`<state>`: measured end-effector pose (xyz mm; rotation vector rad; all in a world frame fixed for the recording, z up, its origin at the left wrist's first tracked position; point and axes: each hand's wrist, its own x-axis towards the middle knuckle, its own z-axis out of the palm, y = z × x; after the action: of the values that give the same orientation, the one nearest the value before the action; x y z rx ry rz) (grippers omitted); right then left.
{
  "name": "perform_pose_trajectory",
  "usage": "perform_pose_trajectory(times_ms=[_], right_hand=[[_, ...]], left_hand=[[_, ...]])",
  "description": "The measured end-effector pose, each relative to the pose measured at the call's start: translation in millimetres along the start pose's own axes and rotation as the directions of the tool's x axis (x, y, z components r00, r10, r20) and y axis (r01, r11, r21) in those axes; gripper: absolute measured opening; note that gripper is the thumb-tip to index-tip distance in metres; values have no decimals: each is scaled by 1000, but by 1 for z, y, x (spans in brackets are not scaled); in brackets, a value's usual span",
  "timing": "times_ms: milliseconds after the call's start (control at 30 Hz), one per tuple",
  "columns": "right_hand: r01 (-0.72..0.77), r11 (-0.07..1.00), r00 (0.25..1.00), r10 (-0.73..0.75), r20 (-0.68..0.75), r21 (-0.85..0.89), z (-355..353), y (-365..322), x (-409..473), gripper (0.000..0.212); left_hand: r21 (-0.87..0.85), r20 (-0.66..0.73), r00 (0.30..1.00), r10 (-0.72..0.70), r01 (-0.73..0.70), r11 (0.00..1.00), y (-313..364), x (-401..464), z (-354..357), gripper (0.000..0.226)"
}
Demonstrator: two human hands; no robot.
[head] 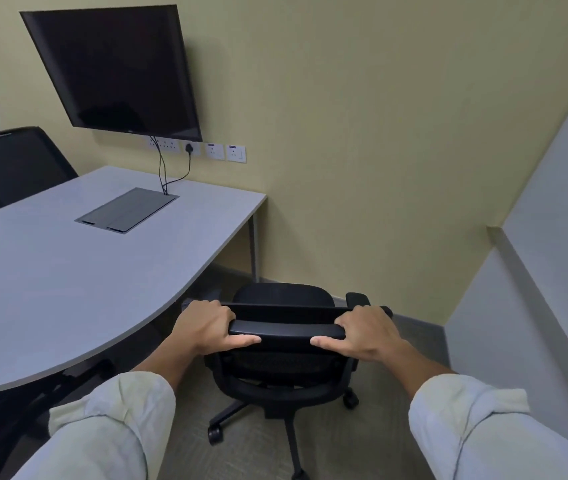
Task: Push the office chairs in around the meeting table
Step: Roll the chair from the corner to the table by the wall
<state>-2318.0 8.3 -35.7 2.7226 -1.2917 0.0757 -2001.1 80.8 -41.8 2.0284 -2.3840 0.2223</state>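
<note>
A black wheeled office chair (284, 368) stands in front of me, just right of the grey meeting table's (68, 271) curved edge and facing the yellow wall. My left hand (206, 327) grips the left end of its top backrest bar, thumb along the front. On the right end, my right hand (362, 332) holds the same bar. Its seat lies outside the tabletop, with the left armrest near the table edge. A second black chair (16, 164) sits at the table's far left side.
A dark screen (113, 71) hangs on the wall above a row of sockets (199, 150); cables drop into a grey cable box (126, 210) in the tabletop. A table leg (253, 247) stands near the wall. A white partition (535, 289) closes the right side. Another chair base (16, 427) shows under the table.
</note>
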Motion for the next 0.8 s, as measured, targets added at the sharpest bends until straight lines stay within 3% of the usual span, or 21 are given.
perform_pose_trajectory(times_ms=[367,800], right_hand=[[48,998,998,-50,47,48,12,76,115,85],[279,955,960,-278,-22,106,32,192,200,88]], left_hand=[[-16,13,986,-168,168,986,3,80,5,85],[13,-13,884,-466,467,884,100,145,0,91]])
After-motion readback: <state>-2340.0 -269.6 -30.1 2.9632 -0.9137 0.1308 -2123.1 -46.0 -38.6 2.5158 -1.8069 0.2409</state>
